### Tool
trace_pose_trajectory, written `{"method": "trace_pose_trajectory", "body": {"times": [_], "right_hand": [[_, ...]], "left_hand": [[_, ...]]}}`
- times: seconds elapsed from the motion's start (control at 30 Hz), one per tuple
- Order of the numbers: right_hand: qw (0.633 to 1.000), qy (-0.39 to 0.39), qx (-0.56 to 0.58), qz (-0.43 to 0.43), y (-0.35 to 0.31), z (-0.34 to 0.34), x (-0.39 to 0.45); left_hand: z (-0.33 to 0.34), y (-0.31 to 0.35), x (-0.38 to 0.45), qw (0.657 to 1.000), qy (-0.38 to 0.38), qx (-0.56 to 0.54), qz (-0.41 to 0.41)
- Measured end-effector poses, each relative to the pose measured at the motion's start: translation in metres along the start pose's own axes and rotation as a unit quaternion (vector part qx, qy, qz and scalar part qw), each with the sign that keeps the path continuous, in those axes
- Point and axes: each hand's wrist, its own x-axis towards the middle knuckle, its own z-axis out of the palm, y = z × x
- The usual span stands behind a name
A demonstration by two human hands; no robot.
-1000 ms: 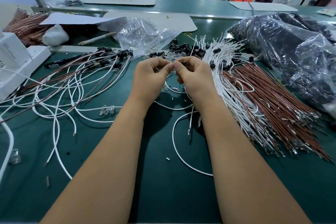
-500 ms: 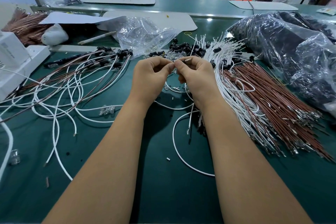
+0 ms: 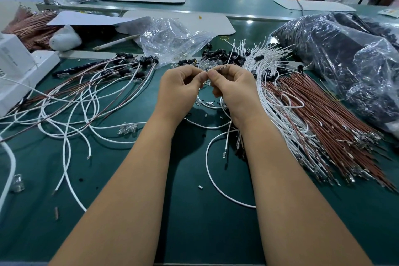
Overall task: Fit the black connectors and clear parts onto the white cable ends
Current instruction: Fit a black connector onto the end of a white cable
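Matt green table mat [image 3: 194, 233], smooth white-sheathed cables [image 3: 71, 127], brown-sheathed wires [image 3: 319, 119] with bare metal tips, crinkled glossy clear plastic bag [image 3: 170, 36], matt black plastic connectors [image 3: 216, 54].

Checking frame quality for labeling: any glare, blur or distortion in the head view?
Head view: wide-angle bowing at the edges; glare on the clear bag and dark bag; arms shadow the mat; far tables soft; the part pinched between left hand and right hand is too small to resolve.
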Motion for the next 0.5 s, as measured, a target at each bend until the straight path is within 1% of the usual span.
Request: {"method": "trace_pose_trajectory", "body": {"times": [0.27, 0.5], "right_hand": [[1.000, 0.013, -0.009, -0.006, 0.0009, -0.0009, 0.0014], [0.999, 0.035, 0.005, -0.010, 0.0017, -0.0027, 0.0029]], "left_hand": [[-0.0001, 0.0001, 0.0003, 1.000, 0.009, 0.002, 0.007], [-0.0005, 0.0008, 0.0006, 1.000, 0.019, -0.012, -0.006]]}}
